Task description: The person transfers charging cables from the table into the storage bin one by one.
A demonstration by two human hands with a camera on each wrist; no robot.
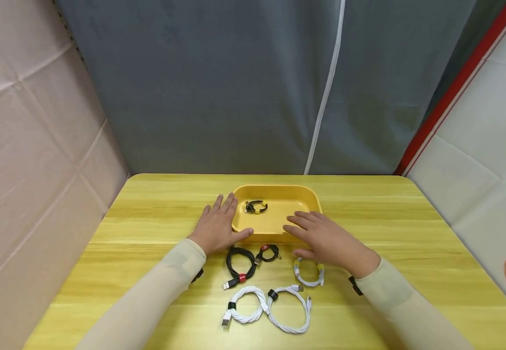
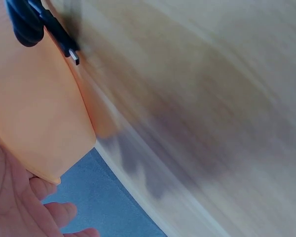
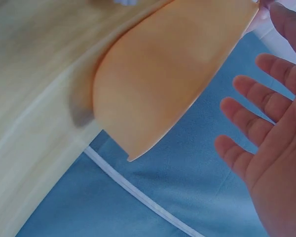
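Yellow tray point(image 1: 309, 197) sits mid-table on the wooden table point(image 1: 410, 233), with a small black cable point(image 1: 255, 206) lying inside it. At its left edge the left hand point(image 1: 218, 224) lies flat, fingers straight, thumb touching the near rim. Nearer the person lie black cables point(image 1: 240, 265) and white cables point(image 1: 274, 304). Over the tray's right near corner the right hand point(image 1: 324, 238) is spread flat, gripping nothing.

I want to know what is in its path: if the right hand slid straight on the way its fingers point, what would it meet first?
Probably the small black cable in the yellow tray; the right hand already reaches over the near rim, though its height is unclear.
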